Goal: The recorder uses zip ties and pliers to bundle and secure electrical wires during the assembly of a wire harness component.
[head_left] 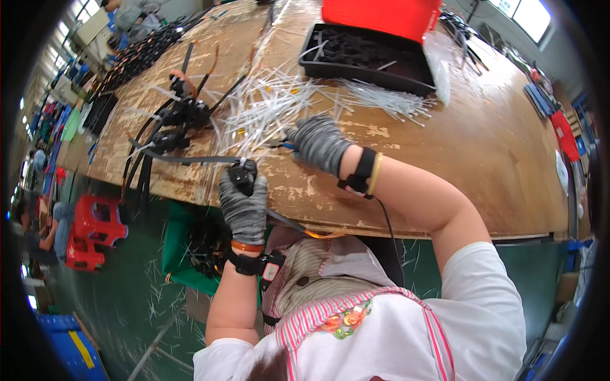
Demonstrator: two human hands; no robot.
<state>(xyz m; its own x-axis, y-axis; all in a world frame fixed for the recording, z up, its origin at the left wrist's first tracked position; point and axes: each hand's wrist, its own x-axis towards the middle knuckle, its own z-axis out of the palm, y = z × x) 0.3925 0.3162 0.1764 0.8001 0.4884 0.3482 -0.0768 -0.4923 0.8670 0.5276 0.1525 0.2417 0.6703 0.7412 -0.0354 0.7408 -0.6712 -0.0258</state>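
My left hand (243, 209), in a grey knitted glove, is closed on a black plastic connector (242, 178) near the table's front edge. A dark cable (190, 159) runs left from it, and a dark cable end with orange wires (321, 235) shows below the hand. My right hand (321, 145), gloved alike, is closed round a small blue-handled tool (288, 145); its metal tip points left, toward the connector, and is apart from it. Most of the tool is hidden by the fingers. White cable ties (267, 105) lie spread beyond both hands.
A bundle of black cables and connectors (184, 117) lies to the left. At the back stand a black tray (413, 79) of black parts and a red bin (381, 16). Below the table edge sit a green crate (175, 244) and red stools (95, 222). Other people sit far left.
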